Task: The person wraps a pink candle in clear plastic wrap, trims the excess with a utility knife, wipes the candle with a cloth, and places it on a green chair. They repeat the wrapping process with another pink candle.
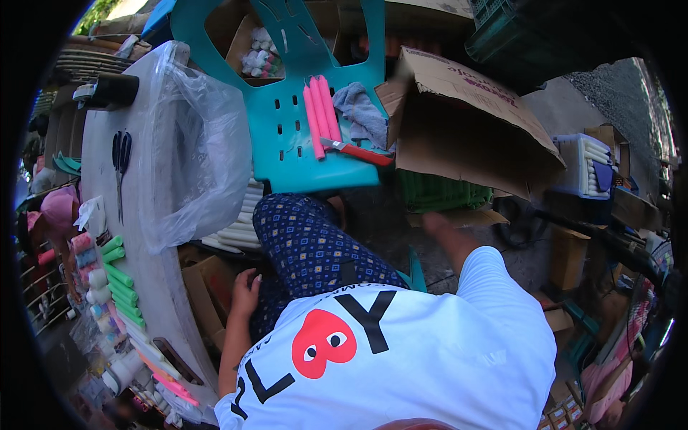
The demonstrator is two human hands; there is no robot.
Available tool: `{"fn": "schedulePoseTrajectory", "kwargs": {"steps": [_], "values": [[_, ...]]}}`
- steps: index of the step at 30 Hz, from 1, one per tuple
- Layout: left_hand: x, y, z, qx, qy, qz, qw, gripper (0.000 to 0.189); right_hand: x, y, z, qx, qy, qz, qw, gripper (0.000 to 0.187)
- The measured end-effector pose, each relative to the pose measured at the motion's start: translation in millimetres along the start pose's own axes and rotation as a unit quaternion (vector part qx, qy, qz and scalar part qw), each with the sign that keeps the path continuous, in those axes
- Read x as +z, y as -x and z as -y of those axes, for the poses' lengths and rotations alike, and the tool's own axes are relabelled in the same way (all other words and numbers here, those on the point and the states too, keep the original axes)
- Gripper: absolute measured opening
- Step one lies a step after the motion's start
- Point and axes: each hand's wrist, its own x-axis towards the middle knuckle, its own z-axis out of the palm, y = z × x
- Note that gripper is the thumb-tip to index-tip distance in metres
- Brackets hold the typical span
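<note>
My left hand (246,291) rests beside my left thigh, fingers slightly apart and holding nothing visible. My right hand (436,223) reaches forward to the edge of an open cardboard box (478,134); its fingers are not clear. Just past it, under the box flap, lies a stack of green candles (449,192). On the teal plastic chair (274,161) before me lie several pink candles (322,115) side by side. A knife with a red handle (365,154) lies across their lower ends. Beside them is a crumpled grey-blue cloth (365,110).
To the left, a curved table (156,290) holds scissors (121,156), a clear plastic bag (207,145), a black container (115,90) and green candles (122,287). White candles (242,215) lie under its edge. A plastic tub (583,164) holds white candles at right. Other people are at both sides.
</note>
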Motion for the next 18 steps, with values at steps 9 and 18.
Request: {"fn": "schedulePoseTrajectory", "kwargs": {"steps": [9,18], "values": [[25,-8,38,0.018,-0.020,0.007,1.000,0.030,-136,83,-34,-0.080,-0.851,-0.099,0.510,0.113],[-17,-14,-21,0.074,0.004,-0.098,0.992,0.026,-211,83,185,-0.245,-0.322,-0.202,0.892,0.047]]}}
